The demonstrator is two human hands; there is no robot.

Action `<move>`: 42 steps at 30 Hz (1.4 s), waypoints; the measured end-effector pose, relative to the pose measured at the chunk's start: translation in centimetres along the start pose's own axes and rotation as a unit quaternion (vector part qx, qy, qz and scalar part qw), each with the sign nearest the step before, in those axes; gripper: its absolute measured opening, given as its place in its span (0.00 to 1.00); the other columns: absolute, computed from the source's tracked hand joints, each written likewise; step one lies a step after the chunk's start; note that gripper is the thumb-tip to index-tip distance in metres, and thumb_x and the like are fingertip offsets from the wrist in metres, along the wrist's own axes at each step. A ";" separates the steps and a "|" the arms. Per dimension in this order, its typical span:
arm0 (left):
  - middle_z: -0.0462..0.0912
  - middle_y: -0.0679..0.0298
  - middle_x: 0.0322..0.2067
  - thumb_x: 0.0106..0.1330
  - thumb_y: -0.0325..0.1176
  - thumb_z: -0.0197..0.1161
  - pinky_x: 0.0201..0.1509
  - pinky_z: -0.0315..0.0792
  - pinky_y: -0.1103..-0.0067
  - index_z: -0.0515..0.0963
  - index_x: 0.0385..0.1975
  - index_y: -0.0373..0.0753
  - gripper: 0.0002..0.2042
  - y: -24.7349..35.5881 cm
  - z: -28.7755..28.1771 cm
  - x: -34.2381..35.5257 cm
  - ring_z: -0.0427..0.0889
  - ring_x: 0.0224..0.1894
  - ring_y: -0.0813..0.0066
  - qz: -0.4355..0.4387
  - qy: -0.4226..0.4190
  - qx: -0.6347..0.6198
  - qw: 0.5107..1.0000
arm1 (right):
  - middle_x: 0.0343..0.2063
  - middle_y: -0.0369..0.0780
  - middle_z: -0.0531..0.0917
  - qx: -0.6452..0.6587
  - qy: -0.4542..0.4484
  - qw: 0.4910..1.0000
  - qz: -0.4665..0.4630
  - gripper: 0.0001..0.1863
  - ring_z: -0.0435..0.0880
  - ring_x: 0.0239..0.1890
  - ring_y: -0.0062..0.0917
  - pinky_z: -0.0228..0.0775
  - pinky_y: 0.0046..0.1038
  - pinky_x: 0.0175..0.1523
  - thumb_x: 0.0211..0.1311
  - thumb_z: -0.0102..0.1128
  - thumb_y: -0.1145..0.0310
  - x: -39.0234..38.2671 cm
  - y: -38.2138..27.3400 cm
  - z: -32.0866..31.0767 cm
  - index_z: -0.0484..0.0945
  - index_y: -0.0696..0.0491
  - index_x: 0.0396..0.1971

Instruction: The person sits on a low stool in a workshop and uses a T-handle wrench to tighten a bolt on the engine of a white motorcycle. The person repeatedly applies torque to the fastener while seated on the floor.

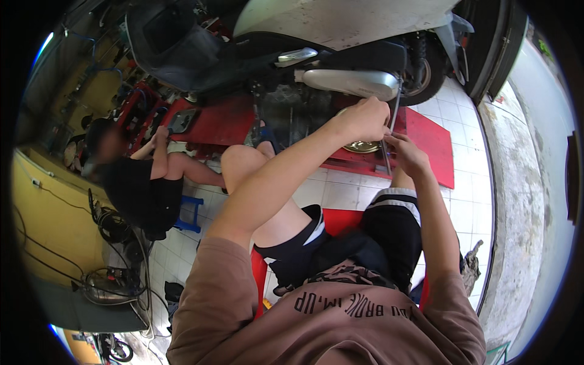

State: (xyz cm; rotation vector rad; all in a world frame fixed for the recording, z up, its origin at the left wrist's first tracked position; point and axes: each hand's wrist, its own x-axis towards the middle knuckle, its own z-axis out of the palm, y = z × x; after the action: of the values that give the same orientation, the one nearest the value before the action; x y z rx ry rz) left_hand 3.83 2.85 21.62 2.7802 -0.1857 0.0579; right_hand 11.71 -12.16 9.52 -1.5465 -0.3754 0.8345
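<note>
Right of upper centre, beside a scooter, a thin metal rod, seemingly stiff and light, best held mid-length, is pinched by the right hand; the curled left hand's grip is unclear.

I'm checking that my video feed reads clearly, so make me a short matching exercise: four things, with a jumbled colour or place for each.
Things:
1. metal rod
2. low stool
3. platform
4. round dish

Colour or place:
A. red, under the scooter
B. gold-coloured, partly hidden by the left arm
C. long and thin, right by the left hand and right hand
D. blue, near the floor

Pairs: 1-C, 2-D, 3-A, 4-B
</note>
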 end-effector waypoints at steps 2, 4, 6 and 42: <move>0.80 0.44 0.26 0.50 0.34 0.68 0.41 0.75 0.64 0.77 0.28 0.31 0.13 1.1 0.6 0.2 0.81 0.34 0.46 0.026 0.053 -0.015 0.998 | 0.29 0.35 0.78 -0.008 0.014 1.000 -0.013 0.18 0.74 0.31 0.19 0.66 0.22 0.38 0.62 0.51 0.56 -0.8 0.5 1.0 0.76 0.56 0.40; 0.80 0.44 0.26 0.50 0.34 0.67 0.41 0.75 0.63 0.77 0.30 0.32 0.13 2.9 1.6 0.6 0.81 0.33 0.46 0.028 0.071 0.013 0.997 | 0.31 0.38 0.80 -0.079 0.020 0.996 -0.023 0.20 0.77 0.31 0.21 0.68 0.23 0.37 0.61 0.48 0.54 -1.5 0.6 1.3 0.76 0.56 0.40; 0.80 0.45 0.25 0.51 0.36 0.66 0.40 0.75 0.62 0.75 0.33 0.32 0.15 4.3 3.0 1.0 0.80 0.33 0.46 0.051 0.091 0.039 0.994 | 0.34 0.41 0.80 0.051 0.000 0.996 -0.075 0.18 0.79 0.34 0.25 0.71 0.25 0.41 0.62 0.48 0.57 0.5 2.9 0.4 0.75 0.56 0.41; 0.82 0.52 0.24 0.60 0.53 0.58 0.36 0.74 0.65 0.81 0.25 0.34 0.23 2.9 9.5 -6.5 0.83 0.32 0.57 -0.152 0.038 -0.007 0.988 | 0.19 0.32 0.71 0.178 -0.279 0.944 -0.014 0.11 0.64 0.19 0.14 0.55 0.14 0.25 0.59 0.60 0.67 3.3 0.4 -3.1 0.73 0.59 0.37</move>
State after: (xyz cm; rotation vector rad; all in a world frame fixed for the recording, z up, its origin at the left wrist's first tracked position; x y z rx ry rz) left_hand -2.84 -2.36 13.35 2.7529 0.2557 0.0845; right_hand 16.02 -12.27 8.09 -0.9488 -0.6148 1.2431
